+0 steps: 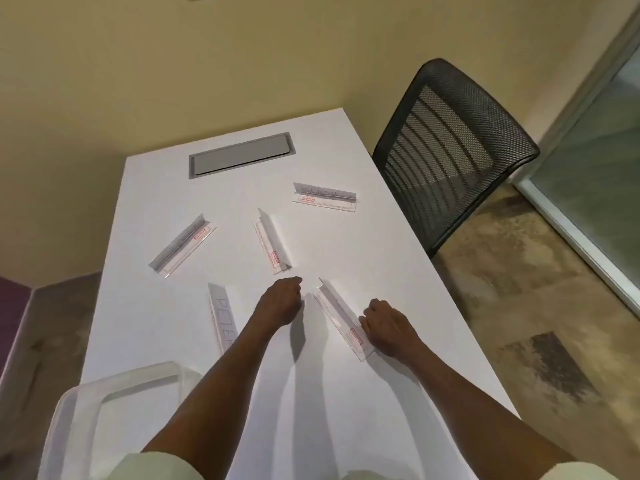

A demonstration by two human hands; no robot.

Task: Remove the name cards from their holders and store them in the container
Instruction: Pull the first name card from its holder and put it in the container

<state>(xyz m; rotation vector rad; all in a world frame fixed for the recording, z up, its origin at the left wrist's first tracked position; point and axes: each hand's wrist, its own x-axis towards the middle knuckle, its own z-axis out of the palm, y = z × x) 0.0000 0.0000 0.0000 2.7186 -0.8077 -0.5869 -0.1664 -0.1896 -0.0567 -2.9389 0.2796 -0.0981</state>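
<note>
From the head camera, you are at the start: five clear holders lie scattered on the white table (145, 202), none visibly emptied. Your right hand (388, 329) rests curled against the near end of the nearest holder (341, 318), at about 5 o'clock of the table's middle; whether the fingers pinch it or only steady it, you cannot tell. Your left hand (281, 301) hovers loosely curled, gripping nothing, just beside that holder's far end. The "PETER" holder (221, 317) lies at 7 o'clock, partly behind your left forearm. The container (79, 410) waits at 8 o'clock. Next, you likely brace the holder and slide its card out endwise.
</note>
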